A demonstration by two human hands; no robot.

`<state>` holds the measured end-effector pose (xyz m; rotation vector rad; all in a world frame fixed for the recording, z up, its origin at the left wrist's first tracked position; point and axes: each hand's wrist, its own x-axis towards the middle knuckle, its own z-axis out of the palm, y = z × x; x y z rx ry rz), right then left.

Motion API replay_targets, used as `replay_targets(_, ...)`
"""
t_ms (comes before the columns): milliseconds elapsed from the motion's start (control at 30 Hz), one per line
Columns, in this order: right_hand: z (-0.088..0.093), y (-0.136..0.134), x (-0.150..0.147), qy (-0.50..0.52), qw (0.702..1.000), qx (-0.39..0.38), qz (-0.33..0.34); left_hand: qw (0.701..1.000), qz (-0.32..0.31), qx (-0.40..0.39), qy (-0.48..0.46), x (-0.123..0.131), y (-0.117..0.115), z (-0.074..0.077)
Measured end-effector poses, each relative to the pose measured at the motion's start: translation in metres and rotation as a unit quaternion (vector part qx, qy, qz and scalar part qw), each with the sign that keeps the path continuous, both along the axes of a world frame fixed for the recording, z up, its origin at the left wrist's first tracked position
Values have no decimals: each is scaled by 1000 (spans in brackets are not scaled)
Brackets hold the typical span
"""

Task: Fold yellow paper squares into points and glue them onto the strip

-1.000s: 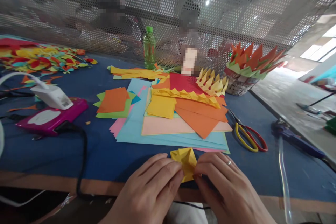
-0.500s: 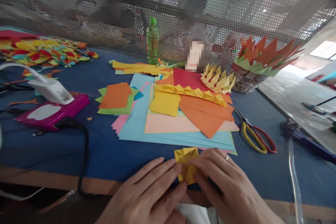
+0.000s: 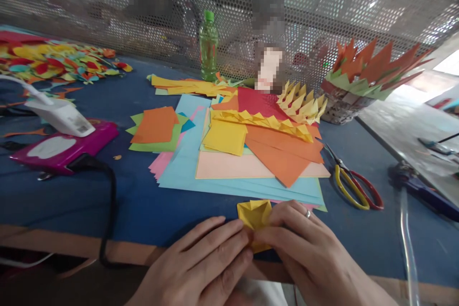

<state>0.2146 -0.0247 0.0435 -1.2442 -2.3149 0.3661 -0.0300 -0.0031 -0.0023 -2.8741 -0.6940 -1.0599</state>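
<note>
A small piece of folded yellow paper (image 3: 254,215) lies at the table's near edge, its top flaps raised around a shallow pocket. My left hand (image 3: 204,258) is on its left side, the long fingers stretched together and the index finger and thumb holding the paper's edge. From the right, my right hand (image 3: 308,248), with a ring on one finger, pinches the lower right part with bent fingers. My fingertips hide part of the paper's lower half. Just beyond are light blue sheets (image 3: 215,186) under a stack of yellow paper squares (image 3: 225,137).
Scissors (image 3: 353,184) lie to the right, near a purple-handled tool (image 3: 426,193). A magenta power box (image 3: 64,148) with a black cable is at left. Behind stand a green bottle (image 3: 208,50), a folded-paper crown (image 3: 301,103) and a woven basket (image 3: 344,103) before a perforated screen.
My right fingers have shifted and closed lower on the yellow paper, so its upper pocket shows more plainly. My left hand stays nearly in place. The view has tilted slightly.
</note>
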Motion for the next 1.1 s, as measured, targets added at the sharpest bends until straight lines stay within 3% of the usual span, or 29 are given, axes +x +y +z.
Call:
replay_targets(333,4,8,5,14,995,92,30,1000,-15,-12,-15,-4,2,3)
replay_targets(633,-4,6,10,-10,991,126,37,994,-4,25,-107,7,4,-17)
replay_targets(1100,-4,9,12,-10,985,164,45,994,5,46,-96,9,5,-10)
